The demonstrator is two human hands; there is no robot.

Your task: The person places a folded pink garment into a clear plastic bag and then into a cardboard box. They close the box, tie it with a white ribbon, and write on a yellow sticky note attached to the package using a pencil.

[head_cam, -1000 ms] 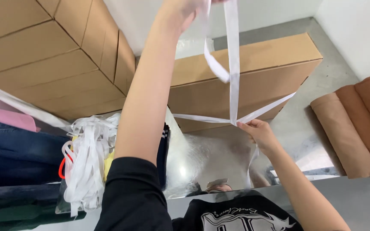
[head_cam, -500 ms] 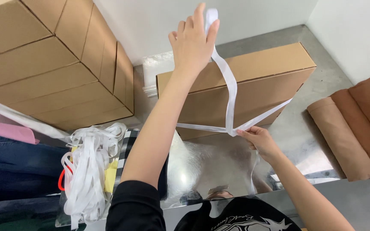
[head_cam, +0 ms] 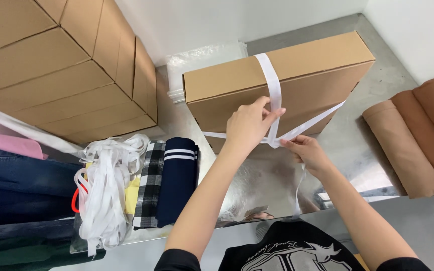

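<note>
L hand [head_cam: 249, 125] lies against front face of flat cardboard box [head_cam: 317, 80], fingers [head_cam: 272, 114] pinching the white ribbon [head_cam: 272, 83] where it comes down over the box top. R hand [head_cam: 305, 150] just below and beside L fingertips, clenched on the ribbon crossing point; a loose tail hangs beneath it. Box stands on steel table [head_cam: 362, 160]. Well left of L wrist: folded garments [head_cam: 169, 180], ribbon bundle [head_cam: 106, 190]. Far right of R hand: brown fabric rolls [head_cam: 418, 135].

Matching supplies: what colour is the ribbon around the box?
White, clearest in the head view: ribbon on brown box.
</note>
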